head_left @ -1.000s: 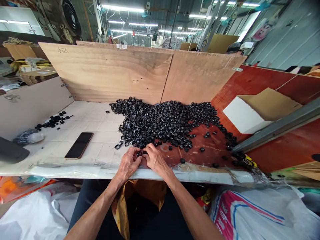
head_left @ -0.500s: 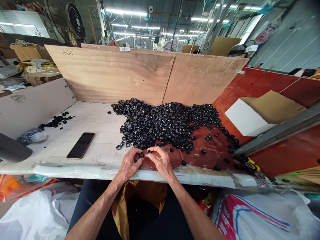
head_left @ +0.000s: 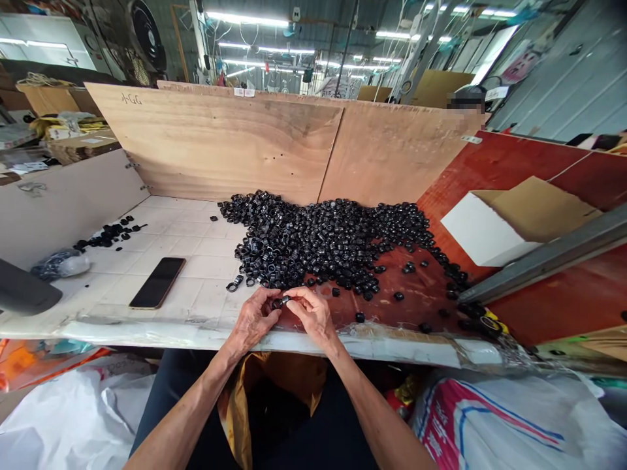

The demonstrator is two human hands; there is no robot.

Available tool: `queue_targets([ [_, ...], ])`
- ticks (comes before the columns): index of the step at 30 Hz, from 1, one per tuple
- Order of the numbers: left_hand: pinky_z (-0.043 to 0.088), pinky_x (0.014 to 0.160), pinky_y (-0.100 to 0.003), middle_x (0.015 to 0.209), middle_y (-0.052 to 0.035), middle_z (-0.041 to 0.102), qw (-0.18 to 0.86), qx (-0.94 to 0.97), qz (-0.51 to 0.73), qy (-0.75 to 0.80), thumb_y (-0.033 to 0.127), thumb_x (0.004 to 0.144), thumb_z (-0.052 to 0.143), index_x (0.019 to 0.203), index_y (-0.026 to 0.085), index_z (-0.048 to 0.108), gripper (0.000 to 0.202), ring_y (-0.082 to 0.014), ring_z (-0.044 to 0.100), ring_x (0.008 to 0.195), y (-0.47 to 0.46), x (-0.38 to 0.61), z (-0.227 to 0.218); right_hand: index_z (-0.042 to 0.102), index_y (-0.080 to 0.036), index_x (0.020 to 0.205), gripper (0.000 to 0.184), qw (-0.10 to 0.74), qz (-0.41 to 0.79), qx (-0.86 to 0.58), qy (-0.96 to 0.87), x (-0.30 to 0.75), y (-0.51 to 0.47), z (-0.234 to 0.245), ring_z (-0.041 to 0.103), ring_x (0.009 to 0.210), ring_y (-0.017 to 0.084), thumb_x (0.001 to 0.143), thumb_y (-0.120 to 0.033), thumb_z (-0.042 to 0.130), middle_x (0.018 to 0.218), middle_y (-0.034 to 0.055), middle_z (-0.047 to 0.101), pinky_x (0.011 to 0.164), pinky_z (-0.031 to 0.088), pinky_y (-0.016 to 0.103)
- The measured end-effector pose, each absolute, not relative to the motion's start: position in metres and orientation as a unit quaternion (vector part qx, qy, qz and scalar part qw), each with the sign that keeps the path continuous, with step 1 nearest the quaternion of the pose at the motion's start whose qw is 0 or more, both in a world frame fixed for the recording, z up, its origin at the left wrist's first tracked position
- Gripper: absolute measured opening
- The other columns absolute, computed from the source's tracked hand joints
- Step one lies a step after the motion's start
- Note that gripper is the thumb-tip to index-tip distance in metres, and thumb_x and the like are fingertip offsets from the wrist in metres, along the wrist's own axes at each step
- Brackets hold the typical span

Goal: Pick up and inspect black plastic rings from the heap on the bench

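Just above the table's front edge, my left hand [head_left: 255,318] pinches a small black ring [head_left: 277,303] between thumb and fingers. My right hand [head_left: 313,315] is closed on another small black piece [head_left: 287,299], brought up against the ring. The two pieces look to be touching, though fingertips partly cover them. Right behind my hands lies a large pile of black plastic rings [head_left: 313,241]. A few loose rings [head_left: 234,283] lie at the pile's near left side.
A phone [head_left: 157,282] lies on the white tabletop at left, near a few black pieces [head_left: 110,235] and a plastic bag [head_left: 61,264]. An open carton [head_left: 490,228] and a metal bar [head_left: 548,251] stand at right. Below, an open brown sack [head_left: 238,418] sits between the legs.
My right hand has brought its small black piece leftward, up to the ring in my left hand. The pile and the phone stay in place.
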State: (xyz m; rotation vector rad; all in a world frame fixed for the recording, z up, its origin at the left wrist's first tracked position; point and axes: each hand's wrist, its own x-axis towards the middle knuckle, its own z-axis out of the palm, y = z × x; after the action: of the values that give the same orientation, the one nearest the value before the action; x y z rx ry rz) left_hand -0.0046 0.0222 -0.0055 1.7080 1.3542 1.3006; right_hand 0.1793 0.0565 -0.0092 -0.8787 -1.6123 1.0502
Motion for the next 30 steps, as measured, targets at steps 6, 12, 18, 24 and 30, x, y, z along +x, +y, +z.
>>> queue_targets([
  [6,0.061,0.077,-0.030,0.102,-0.0029,0.074,0.397,0.582,0.510,0.493,0.022,0.084,0.071,0.114,0.022,0.059,0.033,-0.0161,0.073,0.085,0.0184,-0.0028,-0.0082,0.073,-0.023,0.107,0.018,0.480,0.410,-0.360,-0.686,0.1785,0.0523,-0.0082,0.073,0.087,0.021,0.092,-0.027,0.066,0.102,0.0051,0.077,0.081,0.060,0.032],
  [12,0.059,0.075,-0.027,0.095,-0.0012,0.070,0.385,0.591,0.515,0.487,0.022,0.086,0.068,0.108,0.021,0.062,0.023,-0.0151,0.071,0.083,0.0198,-0.0038,-0.0116,0.075,-0.023,0.105,0.016,0.506,0.407,-0.330,-0.685,0.1800,0.0523,-0.0106,0.071,0.095,0.021,0.093,-0.028,0.066,0.111,0.0079,0.071,0.078,0.062,0.031],
  [18,0.059,0.081,-0.030,0.102,-0.0041,0.072,0.377,0.606,0.509,0.481,0.021,0.086,0.068,0.108,0.020,0.066,0.022,-0.0172,0.072,0.089,0.0206,-0.0041,-0.0142,0.071,-0.026,0.120,0.026,0.483,0.395,-0.333,-0.707,0.1789,0.0546,-0.0131,0.072,0.096,0.021,0.094,-0.026,0.065,0.111,0.0066,0.072,0.085,0.062,0.034],
  [24,0.062,0.081,-0.031,0.102,-0.0035,0.073,0.399,0.608,0.496,0.475,0.018,0.085,0.067,0.106,0.021,0.064,0.022,-0.0174,0.074,0.089,0.0203,-0.0034,-0.0131,0.076,-0.025,0.103,0.013,0.499,0.314,-0.322,-0.740,0.1769,0.0561,-0.0095,0.071,0.093,0.021,0.094,-0.024,0.067,0.103,0.0062,0.073,0.083,0.060,0.034],
  [30,0.061,0.078,-0.028,0.098,-0.0019,0.072,0.382,0.597,0.502,0.496,0.021,0.083,0.070,0.110,0.020,0.062,0.028,-0.0151,0.072,0.085,0.0198,-0.0028,-0.0111,0.079,-0.028,0.111,0.024,0.507,0.294,-0.291,-0.757,0.1765,0.0552,-0.0053,0.071,0.100,0.021,0.099,-0.019,0.060,0.110,0.0073,0.071,0.089,0.058,0.037],
])
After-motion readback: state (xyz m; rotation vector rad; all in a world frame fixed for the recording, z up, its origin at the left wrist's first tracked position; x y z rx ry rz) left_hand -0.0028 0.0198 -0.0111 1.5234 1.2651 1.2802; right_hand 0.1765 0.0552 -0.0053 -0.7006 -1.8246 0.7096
